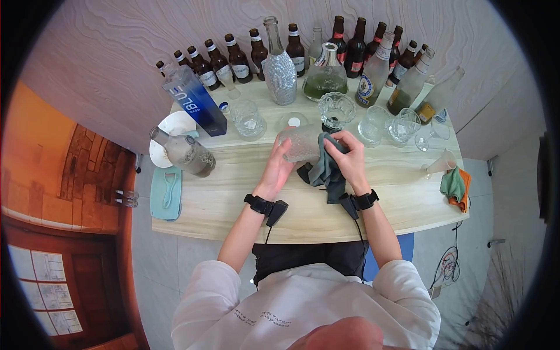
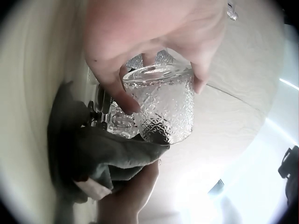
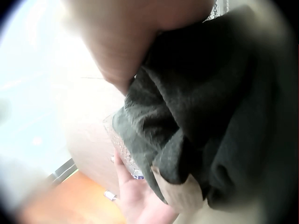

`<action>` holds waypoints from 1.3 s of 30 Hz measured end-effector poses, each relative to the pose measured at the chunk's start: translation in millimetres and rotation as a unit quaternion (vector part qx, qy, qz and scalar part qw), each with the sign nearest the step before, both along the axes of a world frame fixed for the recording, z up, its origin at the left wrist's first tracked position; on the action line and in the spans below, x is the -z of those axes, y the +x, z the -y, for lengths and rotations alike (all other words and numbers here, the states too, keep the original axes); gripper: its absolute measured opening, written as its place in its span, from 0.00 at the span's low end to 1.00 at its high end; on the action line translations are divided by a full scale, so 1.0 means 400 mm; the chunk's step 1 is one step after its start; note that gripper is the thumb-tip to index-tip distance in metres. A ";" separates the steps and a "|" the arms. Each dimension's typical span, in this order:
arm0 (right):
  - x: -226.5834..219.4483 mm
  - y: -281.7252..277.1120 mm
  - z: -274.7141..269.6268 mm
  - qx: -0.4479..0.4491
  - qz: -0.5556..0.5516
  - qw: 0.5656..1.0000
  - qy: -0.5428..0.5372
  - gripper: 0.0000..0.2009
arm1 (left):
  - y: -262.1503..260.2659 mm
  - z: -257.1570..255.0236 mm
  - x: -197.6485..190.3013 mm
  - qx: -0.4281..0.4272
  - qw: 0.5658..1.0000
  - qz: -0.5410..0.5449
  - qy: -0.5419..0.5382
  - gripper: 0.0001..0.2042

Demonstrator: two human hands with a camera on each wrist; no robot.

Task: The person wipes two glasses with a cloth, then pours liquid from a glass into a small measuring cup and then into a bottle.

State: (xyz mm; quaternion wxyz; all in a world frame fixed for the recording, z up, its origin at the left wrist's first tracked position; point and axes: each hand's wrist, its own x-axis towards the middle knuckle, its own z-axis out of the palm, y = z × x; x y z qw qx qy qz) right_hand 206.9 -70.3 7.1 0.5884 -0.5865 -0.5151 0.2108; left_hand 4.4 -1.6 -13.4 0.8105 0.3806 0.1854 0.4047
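A clear textured glass [image 1: 299,146] lies on its side in the air above the table, gripped round its base end by the left hand [image 1: 278,167]. In the left wrist view the fingers and thumb of the left hand [image 2: 154,32] curl round the glass [image 2: 166,107]. At the glass's other end, the right hand [image 1: 350,157] pinches a dark grey-green cloth [image 1: 328,172], which covers the rim and hangs down to the table. In the right wrist view the cloth [image 3: 173,116] hides most of the glass, and the right hand [image 3: 135,32] holds it from above.
Brown bottles [image 1: 238,58], a sparkly silver bottle [image 1: 280,76] and a green decanter [image 1: 325,79] line the back. Several glasses [image 1: 251,123] stand before them. A blue bottle [image 1: 195,102], grey bottle [image 1: 189,154] and turquoise board [image 1: 166,204] are left; another cloth [image 1: 456,186] lies right.
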 end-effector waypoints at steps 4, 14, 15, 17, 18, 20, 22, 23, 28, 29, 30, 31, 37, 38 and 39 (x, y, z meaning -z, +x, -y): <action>0.014 0.005 -0.006 0.049 -0.103 0.993 0.020 0.06 | 0.008 0.016 -0.020 0.066 0.993 -0.060 0.075 0.30; 0.011 0.006 0.000 -0.088 -0.039 0.995 0.031 0.07 | 0.008 0.005 -0.022 -0.013 0.999 -0.011 0.031 0.33; 0.014 0.005 -0.003 -0.081 -0.028 0.996 0.027 0.07 | 0.008 0.004 -0.023 -0.016 1.000 -0.003 0.021 0.33; 0.021 0.011 -0.006 -0.027 0.000 1.000 -0.001 0.06 | 0.006 0.005 -0.023 -0.007 1.000 0.005 0.009 0.32; 0.024 0.012 -0.005 0.000 0.014 1.000 -0.016 0.06 | 0.006 0.004 -0.022 0.005 1.000 0.004 0.008 0.33; 0.023 0.007 -0.007 0.039 -0.060 0.997 0.000 0.07 | 0.008 0.005 -0.021 0.029 0.998 -0.027 0.039 0.33; 0.014 0.005 -0.002 0.045 -0.117 0.992 0.012 0.08 | 0.012 0.012 -0.017 0.051 0.989 -0.090 0.104 0.33; 0.015 0.006 -0.003 0.031 -0.121 0.992 0.033 0.08 | 0.014 0.014 -0.017 0.052 0.990 -0.087 0.095 0.34; -0.002 0.008 0.011 -0.073 -0.081 0.993 0.055 0.06 | 0.014 0.021 -0.036 0.027 0.998 -0.040 0.044 0.34; 0.000 0.007 0.010 -0.080 -0.068 0.993 0.049 0.06 | 0.010 0.017 -0.034 0.013 0.998 -0.034 0.043 0.33; 0.004 0.007 0.007 -0.088 -0.054 0.994 0.043 0.07 | 0.006 0.011 -0.030 0.000 0.999 -0.028 0.041 0.33; 0.007 0.008 0.004 -0.094 -0.040 0.994 0.038 0.07 | 0.005 0.006 -0.026 -0.013 0.999 -0.021 0.040 0.33; 0.012 0.005 -0.008 0.022 -0.022 1.000 0.003 0.09 | 0.004 0.004 -0.022 0.006 1.000 -0.002 -0.009 0.33; 0.019 0.007 -0.012 0.035 -0.040 0.999 0.004 0.09 | 0.005 0.006 -0.025 0.024 0.999 -0.023 0.013 0.34; 0.023 0.009 -0.014 0.036 -0.042 0.998 0.011 0.09 | 0.008 0.009 -0.029 0.041 0.998 -0.044 0.035 0.35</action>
